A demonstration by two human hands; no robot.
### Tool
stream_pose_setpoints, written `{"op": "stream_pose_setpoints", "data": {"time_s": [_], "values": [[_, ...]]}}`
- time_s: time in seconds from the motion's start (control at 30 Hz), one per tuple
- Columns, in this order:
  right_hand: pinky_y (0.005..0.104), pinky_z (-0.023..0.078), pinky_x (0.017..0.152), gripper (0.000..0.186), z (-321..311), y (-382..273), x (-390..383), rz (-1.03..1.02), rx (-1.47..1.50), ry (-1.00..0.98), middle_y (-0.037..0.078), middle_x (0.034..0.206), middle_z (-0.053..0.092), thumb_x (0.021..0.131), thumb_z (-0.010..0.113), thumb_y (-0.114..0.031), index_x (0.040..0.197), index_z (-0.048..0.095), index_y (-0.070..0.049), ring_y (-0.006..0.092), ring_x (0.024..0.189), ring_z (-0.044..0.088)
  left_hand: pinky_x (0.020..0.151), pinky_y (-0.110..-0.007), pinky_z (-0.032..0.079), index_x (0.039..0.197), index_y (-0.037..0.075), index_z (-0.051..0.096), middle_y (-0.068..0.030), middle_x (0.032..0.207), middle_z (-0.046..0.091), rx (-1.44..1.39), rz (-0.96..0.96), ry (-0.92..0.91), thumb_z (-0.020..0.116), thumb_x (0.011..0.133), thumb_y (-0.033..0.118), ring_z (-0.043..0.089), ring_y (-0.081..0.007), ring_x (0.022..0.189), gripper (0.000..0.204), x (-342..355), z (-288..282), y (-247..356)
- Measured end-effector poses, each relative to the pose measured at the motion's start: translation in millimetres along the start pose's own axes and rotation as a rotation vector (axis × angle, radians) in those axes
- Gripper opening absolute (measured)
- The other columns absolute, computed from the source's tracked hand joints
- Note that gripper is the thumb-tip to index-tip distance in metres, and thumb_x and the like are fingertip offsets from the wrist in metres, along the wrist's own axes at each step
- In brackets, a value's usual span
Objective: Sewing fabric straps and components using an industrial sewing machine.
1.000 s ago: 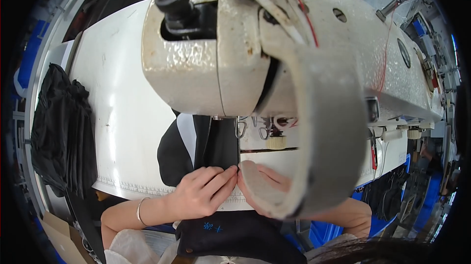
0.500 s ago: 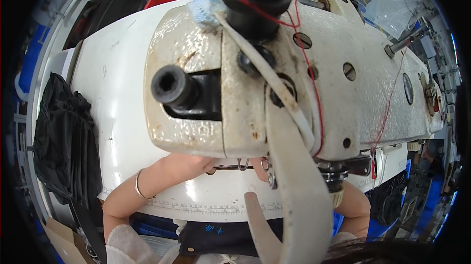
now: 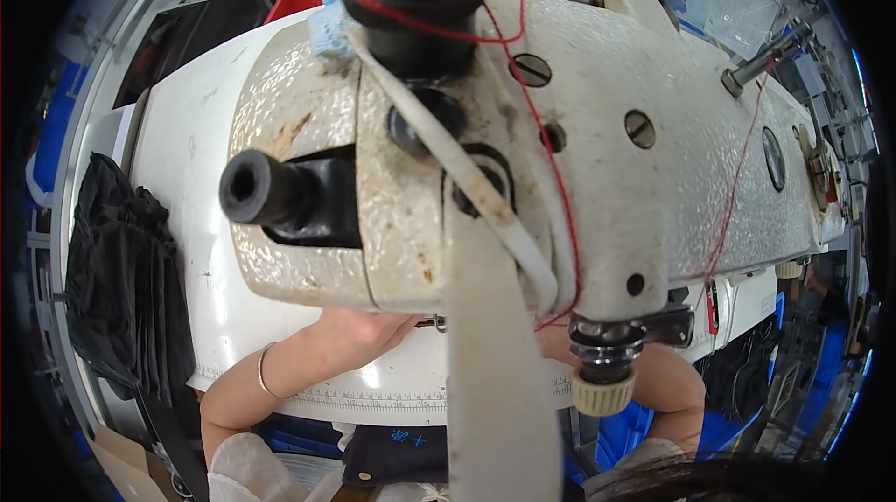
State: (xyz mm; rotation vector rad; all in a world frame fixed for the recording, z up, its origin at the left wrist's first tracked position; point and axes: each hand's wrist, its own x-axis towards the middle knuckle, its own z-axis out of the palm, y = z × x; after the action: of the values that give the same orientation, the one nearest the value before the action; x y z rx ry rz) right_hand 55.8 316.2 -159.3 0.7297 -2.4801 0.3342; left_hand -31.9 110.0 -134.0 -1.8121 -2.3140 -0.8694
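Note:
A cream sewing machine head [image 3: 597, 157] fills the middle of the view and hides the needle area. My left hand [image 3: 359, 329] reaches under it from the lower left, a thin bracelet [image 3: 264, 373] on the wrist; its fingers are hidden behind the machine. Only my right forearm [image 3: 674, 381] shows at the lower right, and that hand is behind the machine and a pale strap [image 3: 490, 362]. Any cloth under the needle is out of sight. A dark garment [image 3: 401, 451] lies on my lap.
The white sewing table [image 3: 201, 175] has a ruler strip along its near edge. A pile of black fabric [image 3: 121, 269] hangs at the left. Red thread [image 3: 737, 175] runs over the machine. A cardboard box [image 3: 121, 460] sits lower left, blue bins [image 3: 812, 371] lower right.
The view has swung closer over the machine head. It now covers both hands and the black cloth that my fingers were pressing at the needle one second ago.

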Motion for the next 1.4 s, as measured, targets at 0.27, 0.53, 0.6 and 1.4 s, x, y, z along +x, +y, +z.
{"op": "stream_pose_setpoints", "data": {"time_s": [0.27, 0.53, 0.6, 1.4], "values": [[0.0401, 0.046, 0.061, 0.007, 5.5, -1.5, -7.1, 0.125, 0.096, -0.099, 0.011, 0.079, 0.06, 0.076, 0.055, -0.009, 0.078, 0.059, -0.004, 0.0278, 0.074, 0.059, 0.082, -0.039, 0.051, 0.105, 0.004, 0.064, -0.0144, 0.105, 0.063, 0.01, 0.041, 0.026, 0.069, 0.071, 0.002, 0.062, -0.0317, 0.094, 0.034, 5.1, -1.0, -3.0], [0.0391, 0.047, 0.064, 0.009, 10.8, -5.1, -15.1, 0.247, 0.195, -0.197, 0.01, 0.08, 0.061, 0.079, 0.054, -0.009, 0.085, 0.059, -0.004, 0.0268, 0.076, 0.06, 0.084, -0.037, 0.05, 0.108, 0.003, 0.063, -0.0142, 0.106, 0.062, -0.031, 0.0, -0.074, 0.066, 0.073, 0.002, 0.062, -0.0305, 0.095, 0.035, 1.3, -8.0, -3.2], [0.0388, 0.047, 0.064, 0.01, 10.5, -6.8, -15.9, 0.279, 0.217, -0.221, 0.01, 0.081, 0.061, 0.079, 0.054, -0.009, 0.087, 0.059, -0.004, 0.0265, 0.077, 0.06, 0.084, -0.037, 0.05, 0.109, 0.003, 0.062, -0.0142, 0.107, 0.062, -0.054, -0.023, -0.116, 0.065, 0.074, 0.002, 0.062, -0.03, 0.095, 0.036, 1.3, -8.9, -3.1], [0.0355, 0.05, 0.071, 0.021, -15.8, -9.4, -16.9, 0.725, 0.646, -0.034, 0.008, 0.082, 0.064, 0.084, 0.056, -0.01, 0.104, 0.061, -0.006, 0.0212, 0.078, 0.064, 0.078, -0.036, 0.051, 0.092, 0.003, 0.07, -0.0123, 0.1, 0.065, 0.005, 0.016, -0.111, 0.067, 0.06, 0.0, 0.063, -0.0268, 0.09, 0.033, 5.9, -12.5, 0.0]]}}
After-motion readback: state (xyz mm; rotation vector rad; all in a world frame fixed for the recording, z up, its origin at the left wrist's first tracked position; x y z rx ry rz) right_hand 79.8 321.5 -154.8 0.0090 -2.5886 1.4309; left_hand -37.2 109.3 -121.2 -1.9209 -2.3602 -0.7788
